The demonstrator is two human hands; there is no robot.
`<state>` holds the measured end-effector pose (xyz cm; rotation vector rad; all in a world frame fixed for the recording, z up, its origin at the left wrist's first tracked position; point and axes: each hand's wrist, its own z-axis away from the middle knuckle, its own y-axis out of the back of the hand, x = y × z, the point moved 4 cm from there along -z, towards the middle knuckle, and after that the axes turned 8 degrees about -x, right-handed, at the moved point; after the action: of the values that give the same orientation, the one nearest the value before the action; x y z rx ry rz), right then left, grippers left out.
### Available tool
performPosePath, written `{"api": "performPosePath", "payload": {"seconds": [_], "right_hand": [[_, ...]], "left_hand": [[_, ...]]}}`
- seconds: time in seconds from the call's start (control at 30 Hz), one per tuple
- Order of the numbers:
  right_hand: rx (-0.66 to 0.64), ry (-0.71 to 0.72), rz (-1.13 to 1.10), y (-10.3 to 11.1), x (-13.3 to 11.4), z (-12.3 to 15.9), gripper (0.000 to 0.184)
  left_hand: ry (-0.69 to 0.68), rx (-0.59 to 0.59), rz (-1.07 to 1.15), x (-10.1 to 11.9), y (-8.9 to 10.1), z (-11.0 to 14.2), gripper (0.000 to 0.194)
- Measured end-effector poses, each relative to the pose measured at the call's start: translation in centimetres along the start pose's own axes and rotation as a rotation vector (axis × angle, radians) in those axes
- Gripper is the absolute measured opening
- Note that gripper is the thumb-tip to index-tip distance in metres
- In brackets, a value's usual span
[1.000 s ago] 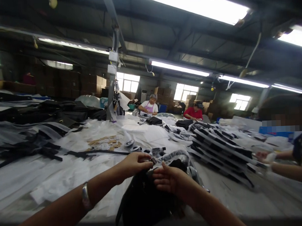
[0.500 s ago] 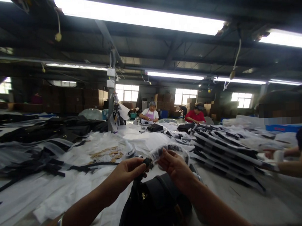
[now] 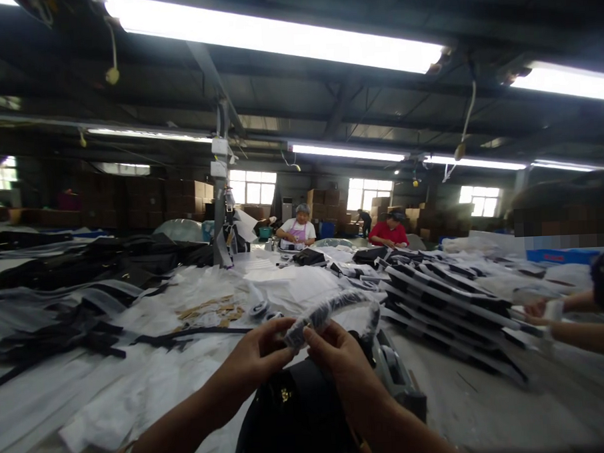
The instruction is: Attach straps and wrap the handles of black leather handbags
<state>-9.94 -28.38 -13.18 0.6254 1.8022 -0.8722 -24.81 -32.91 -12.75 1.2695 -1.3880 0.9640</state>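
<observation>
A black handbag (image 3: 295, 414) with a small gold-coloured fitting stands in front of me, close to my body. Its arched handle (image 3: 343, 305) is wrapped in clear plastic film. My left hand (image 3: 262, 355) pinches the wrapped handle near its left end. Close beside it, the fingers of my right hand (image 3: 340, 362) are closed on the film at the same end. My right wrist hides part of the bag. Just right of the bag sits a grey device that looks like a tape dispenser (image 3: 393, 366).
Flat black pieces layered with white sheets form a stack (image 3: 451, 320) on the right. White sheets (image 3: 153, 373) and black straps (image 3: 87, 343) cover the left side, with brown scraps (image 3: 210, 314) among them. A co-worker's arm (image 3: 577, 328) reaches in at right; two people sit across the table.
My right hand has moved left and down along the handle, close to my left hand. Film now covers the handle's left end, where black showed before. More of the grey device is visible.
</observation>
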Motion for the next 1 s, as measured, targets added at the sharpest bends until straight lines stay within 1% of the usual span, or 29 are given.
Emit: {"api": "performPosePath", "payload": {"seconds": [0.07,0.1,0.13,0.2,0.27,0.3,0.4,0.5,0.57,0.63,0.7,0.73,0.77,0.83,0.87,0.9,0.93,1.0], "right_hand": [[0.004,0.048,0.021,0.0,0.1,0.0,0.037],[0.003,0.061,0.034,-0.1,0.2,0.0,0.035],[-0.004,0.064,0.033,-0.2,0.3,0.0,0.034],[-0.026,0.055,-0.051,-0.5,0.5,0.0,0.035],[-0.024,0.033,-0.226,-0.6,0.6,-0.1,0.037],[0.003,0.024,-0.321,-0.4,0.6,-0.3,0.037],[0.139,0.05,-0.528,1.1,-0.3,-1.2,0.031],[0.241,0.117,-0.596,2.5,-1.6,-2.1,0.026],[0.259,0.14,-0.592,2.7,-2.0,-2.4,0.025],[0.231,0.12,-0.55,1.9,-1.8,-2.3,0.027],[0.166,0.068,-0.458,0.5,-1.0,-1.9,0.029],[0.139,0.04,-0.402,-0.3,-0.5,-1.7,0.029],[0.125,0.017,-0.348,-0.9,-0.1,-1.5,0.03],[0.127,-0.005,-0.275,-1.4,0.5,-1.3,0.034],[0.13,-0.009,-0.274,-1.2,0.7,-1.3,0.035],[0.127,-0.006,-0.299,-0.7,0.7,-1.3,0.037],[0.117,0.0,-0.339,0.0,0.8,-1.5,0.039],[0.128,0.016,-0.411,2.1,0.6,-1.9,0.038]], "left_hand": [[0.016,-0.052,0.15,0.3,-0.2,0.2,0.044],[0.022,-0.053,0.182,0.5,-0.2,0.2,0.042],[0.027,-0.045,0.168,0.8,-0.3,0.1,0.04],[0.027,-0.036,0.053,1.3,-0.5,-0.1,0.04],[0.016,-0.029,-0.053,1.5,-0.5,-0.3,0.041],[0.014,-0.019,-0.075,1.3,-0.3,-0.2,0.041],[0.042,0.025,-0.125,0.0,1.1,0.7,0.04],[0.037,0.016,-0.221,-2.1,3.0,2.1,0.038],[0.009,-0.005,-0.272,-3.0,3.9,2.7,0.037],[-0.025,0.034,-0.276,-2.9,4.5,2.7,0.04],[-0.046,0.111,-0.238,-1.9,4.3,2.2,0.049],[-0.048,0.12,-0.212,-1.2,3.8,1.7,0.053],[-0.04,0.093,-0.187,-0.5,3.1,1.2,0.057],[0.006,-0.024,-0.14,0.4,1.6,0.4,0.065],[0.039,-0.074,-0.107,0.4,1.1,0.1,0.068],[0.069,-0.099,-0.068,0.2,0.9,0.1,0.07],[0.086,-0.097,-0.034,-0.2,0.9,0.2,0.069],[0.083,-0.065,0.003,-1.4,1.7,0.7,0.063]]}}
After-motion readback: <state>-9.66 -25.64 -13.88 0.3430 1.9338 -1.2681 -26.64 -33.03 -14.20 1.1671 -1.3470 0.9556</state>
